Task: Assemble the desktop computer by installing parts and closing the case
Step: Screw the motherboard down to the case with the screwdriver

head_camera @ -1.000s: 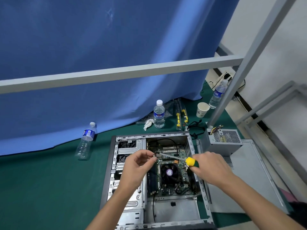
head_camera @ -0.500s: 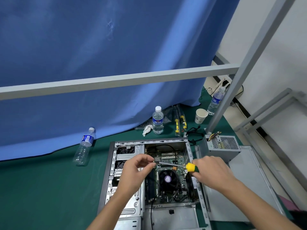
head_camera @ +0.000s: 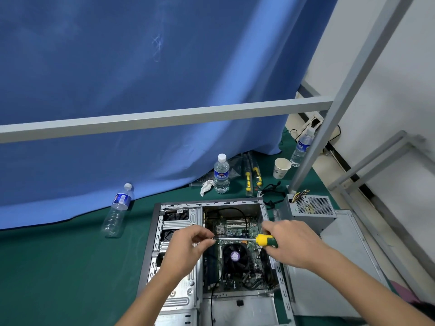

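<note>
An open grey computer case [head_camera: 157, 234] lies flat on a green mat, with its motherboard [head_camera: 237, 228] and a black CPU fan [head_camera: 235, 255] exposed. My right hand [head_camera: 292, 243] grips the yellow and green handle of a screwdriver [head_camera: 263, 239], held level above the board. My left hand [head_camera: 188, 245] pinches the tip of its metal shaft; whether a screw sits there is too small to tell. A grey power supply [head_camera: 312, 209] stands outside the case at the right, on the detached side panel [head_camera: 341, 262].
Water bottles [head_camera: 221, 174] [head_camera: 117, 209] [head_camera: 303, 147], a paper cup [head_camera: 281, 168], two spare yellow-handled screwdrivers [head_camera: 253, 177], a crumpled tissue [head_camera: 206, 187] and black cables lie behind the case. A grey metal frame bar [head_camera: 164, 118] crosses overhead; a blue curtain hangs behind.
The view has tilted up, so the case sits lower in frame. Both hands keep their hold on the screwdriver, which now lies more level.
</note>
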{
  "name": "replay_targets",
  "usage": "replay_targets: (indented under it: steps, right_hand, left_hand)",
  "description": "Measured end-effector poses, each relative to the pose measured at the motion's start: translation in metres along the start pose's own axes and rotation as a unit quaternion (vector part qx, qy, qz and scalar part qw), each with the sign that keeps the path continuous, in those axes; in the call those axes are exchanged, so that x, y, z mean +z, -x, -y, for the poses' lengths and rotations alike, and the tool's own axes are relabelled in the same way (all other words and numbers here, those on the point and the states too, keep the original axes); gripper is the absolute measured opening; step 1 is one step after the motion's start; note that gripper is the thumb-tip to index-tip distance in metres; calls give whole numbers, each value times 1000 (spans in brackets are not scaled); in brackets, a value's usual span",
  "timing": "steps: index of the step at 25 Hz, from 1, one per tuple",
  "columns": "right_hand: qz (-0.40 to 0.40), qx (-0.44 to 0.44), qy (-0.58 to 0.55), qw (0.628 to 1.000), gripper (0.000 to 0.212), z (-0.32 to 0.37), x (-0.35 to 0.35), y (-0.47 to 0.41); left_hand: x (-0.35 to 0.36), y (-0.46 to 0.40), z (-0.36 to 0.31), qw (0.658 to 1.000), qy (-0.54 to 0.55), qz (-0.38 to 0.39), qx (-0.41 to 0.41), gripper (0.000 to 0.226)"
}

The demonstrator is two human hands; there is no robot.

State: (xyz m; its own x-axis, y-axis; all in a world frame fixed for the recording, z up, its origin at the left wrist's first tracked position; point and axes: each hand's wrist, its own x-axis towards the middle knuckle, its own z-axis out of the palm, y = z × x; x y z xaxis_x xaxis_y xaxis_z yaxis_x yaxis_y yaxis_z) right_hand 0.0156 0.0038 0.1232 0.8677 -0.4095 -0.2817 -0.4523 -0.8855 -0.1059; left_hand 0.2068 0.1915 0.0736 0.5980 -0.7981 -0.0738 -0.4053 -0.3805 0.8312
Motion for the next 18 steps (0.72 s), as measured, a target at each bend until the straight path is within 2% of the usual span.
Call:
replay_targets:
  steps: [4, 7, 10, 12, 14, 18]
  right_hand:
    - [92, 9, -196, 976, 34, -11, -16, -1]
    - [49, 8, -333, 942, 28, -21, -27, -6]
    - [-5, 34, -467, 884, 18, -22, -34, -9]
    - [-5, 53, -479, 876, 17, -24, -34, -12]
    - [11, 49, -464, 884, 18, -25, -33, -15]
    - [4, 56, -478, 876, 12, -28, -34, -23]
  left_hand:
    - [2, 2, 11, 994, 81, 15, -67, 18]
    - [8, 4, 20, 973, 189, -2, -130, 17]
    - [20, 4, 24, 918, 333, -24, -215, 15]
    - [32, 2, 24, 884, 382, -36, -266, 11]
    - [48, 1, 22, 846, 426, -63, -314, 9]
    - [84, -3, 12, 814, 427, -92, -384, 9]
